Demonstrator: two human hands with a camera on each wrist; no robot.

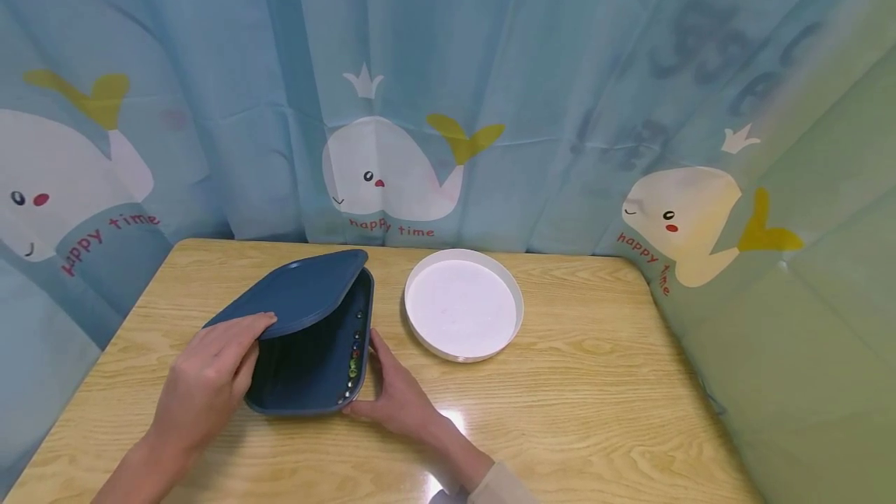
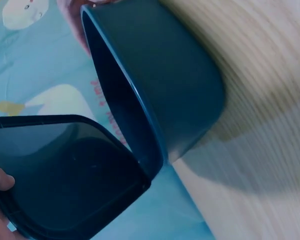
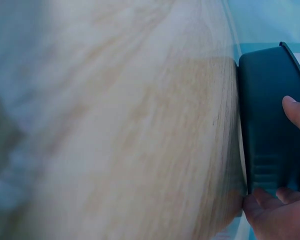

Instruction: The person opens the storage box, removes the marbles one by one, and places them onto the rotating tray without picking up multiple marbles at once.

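Observation:
A dark blue box point(image 1: 304, 379) stands on the left part of the table, its lid point(image 1: 297, 286) raised at a slant over the opening. My left hand point(image 1: 206, 376) pinches the lid by its near left edge; in the left wrist view the thumb point(image 2: 2, 181) lies on the lid's inner face. Small shiny marbles point(image 1: 353, 368), some greenish, lie along the box's right inner side. My right hand point(image 1: 399, 395) grips the box at its right side, with thumb and fingers spread along the wall point(image 3: 270, 130). The lid hides the far left of the interior.
A shallow round white tray point(image 1: 462, 306) sits right of the box, apart from it. The wooden table point(image 1: 595, 395) reaches back to a blue curtain point(image 1: 560, 61) with whale prints; more curtain hangs at the right.

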